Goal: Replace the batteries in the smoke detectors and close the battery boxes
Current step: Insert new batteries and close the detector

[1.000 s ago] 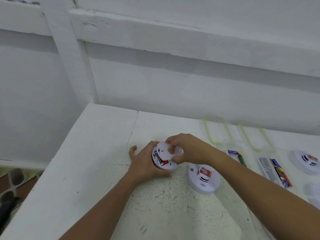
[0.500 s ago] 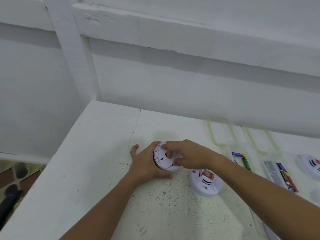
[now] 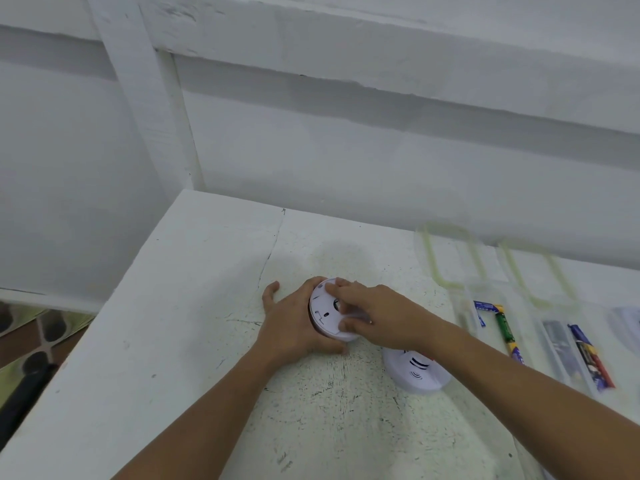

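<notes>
Now my left hand (image 3: 294, 327) cups the smoke detector (image 3: 329, 311) on edge on the desk (image 3: 194, 341), my right hand (image 3: 375, 315) fingers curled over its back cover (closing step, I judge); next, twist until it locks

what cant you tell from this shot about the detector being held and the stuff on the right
- Held smoke detector, head view: right hand covers its middle, so whether the cover has latched is hidden.
- Battery packs: motion blur, labels unreadable.
- Round white object: cut off by the right edge.
</notes>
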